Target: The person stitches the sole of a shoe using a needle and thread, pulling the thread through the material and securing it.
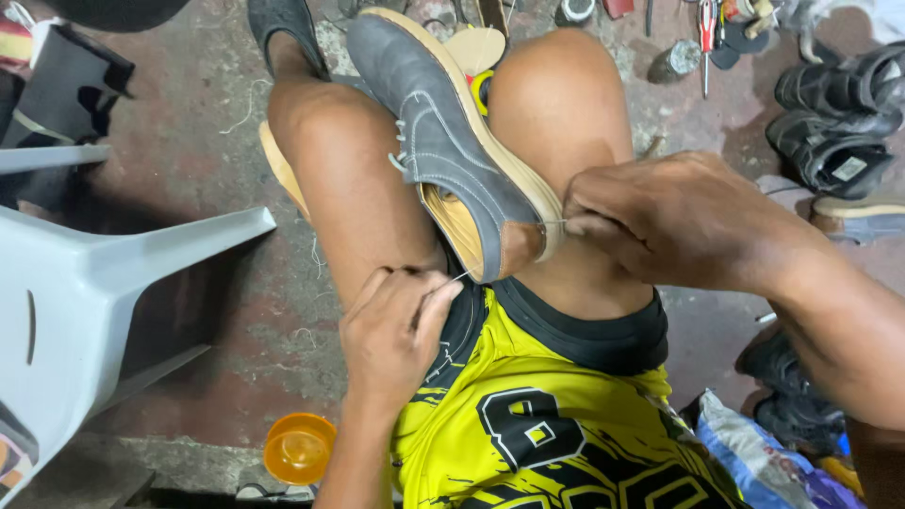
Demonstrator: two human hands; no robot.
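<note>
Yellow-and-black shorts (566, 424) fill the bottom of the view, with the person's bare knees rising on either side of a grey shoe (452, 141). It is wedged between the thighs, heel toward the camera, its tan sole (514, 151) turned to the right knee. Free space is tight: the left hand (396, 330) works in the narrow gap between the left thigh and the shoe's heel, and the right hand (660, 217) lies over the right knee, touching the sole's edge.

Left fingers are curled shut, pinching a thin pale thread (462, 275) that runs up to the heel; the wrist comes in from below. Right fingers are bunched closed at the rim of the sole, pinching what looks like the thread's other end, though the tips hide it; the forearm enters from the lower right.

Bare, worn reddish concrete floor (207, 188) lies underneath. A grey plastic chair (104, 273) crowds the left edge, an orange cup (299, 448) stands near the left elbow, dark sandals (834, 123) sit at the upper right, and small tools (707, 38) lie scattered along the top.
</note>
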